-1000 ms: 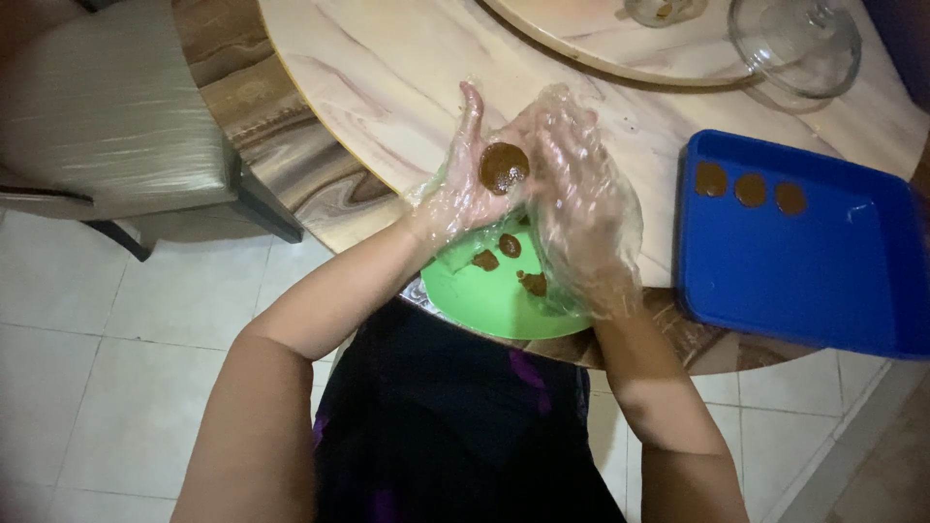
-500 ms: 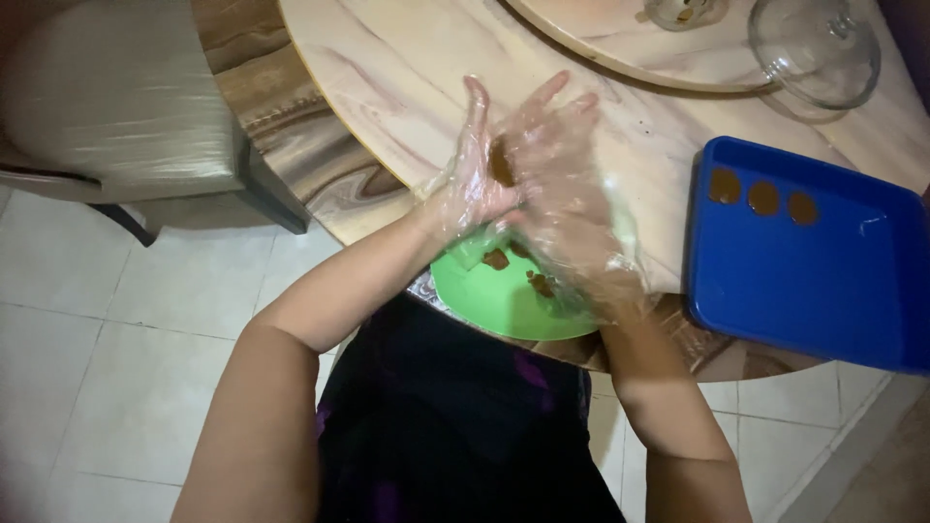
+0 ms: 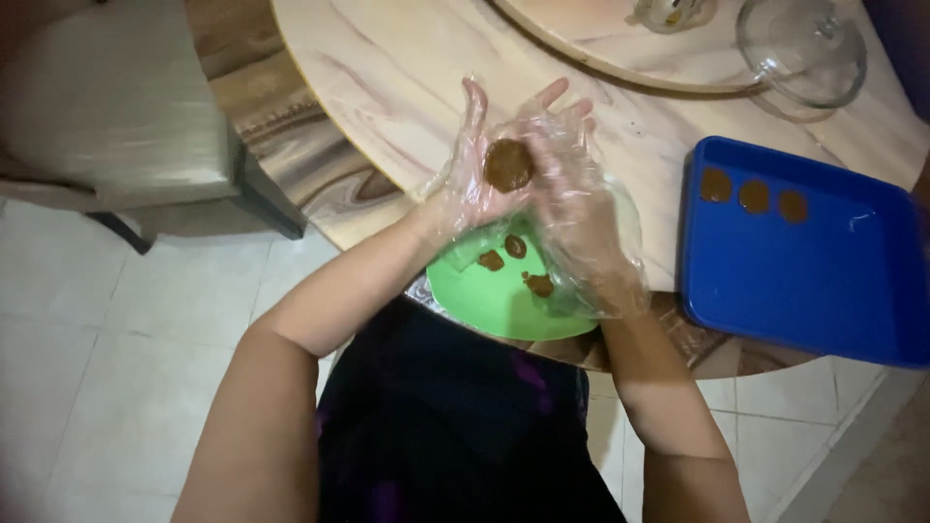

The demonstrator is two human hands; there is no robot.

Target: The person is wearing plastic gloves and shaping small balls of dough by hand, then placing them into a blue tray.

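Note:
Both my hands wear clear plastic gloves and are held together above a green plate (image 3: 489,305). A flat round brown dough disc (image 3: 508,165) lies on the palm of my left hand (image 3: 475,179). My right hand (image 3: 576,208) touches the disc's right edge with its fingers spread. The green plate holds three small brown dough bits (image 3: 515,246) and sits at the near edge of the marble table (image 3: 387,77).
A blue tray (image 3: 814,281) on the right carries three flat brown discs (image 3: 754,196) along its far side. A glass lid (image 3: 802,50) and a round wooden turntable (image 3: 601,48) lie farther back. A grey chair (image 3: 107,107) stands at the left over tiled floor.
My palms were pressed together over the dough half a second ago; now they have parted and the flattened disc shows on my left palm.

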